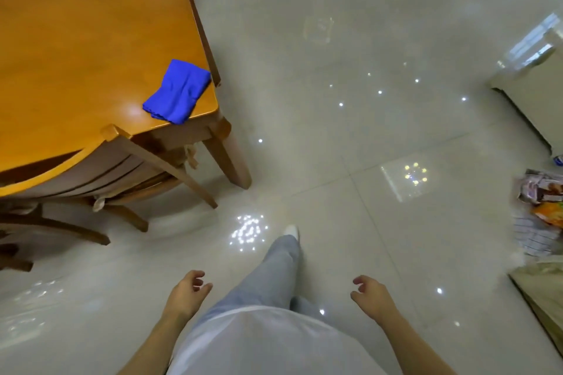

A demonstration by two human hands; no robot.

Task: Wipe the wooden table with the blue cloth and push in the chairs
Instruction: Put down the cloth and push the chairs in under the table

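A folded blue cloth (177,91) lies on the near right corner of the wooden table (76,49), which fills the upper left. A wooden chair (128,167) stands at the table's near edge, its curved backrest against the edge and its seat under the top. My left hand (189,291) and my right hand (370,292) hang low over the floor on either side of my legs, well below and right of the table. Both hands hold nothing, with fingers loosely curled.
Glossy pale floor tiles (350,137) spread to the right of the table. A pile of packets and bags (539,210) lies at the right edge, below a pale cabinet (530,94). Part of another chair (18,240) shows at lower left.
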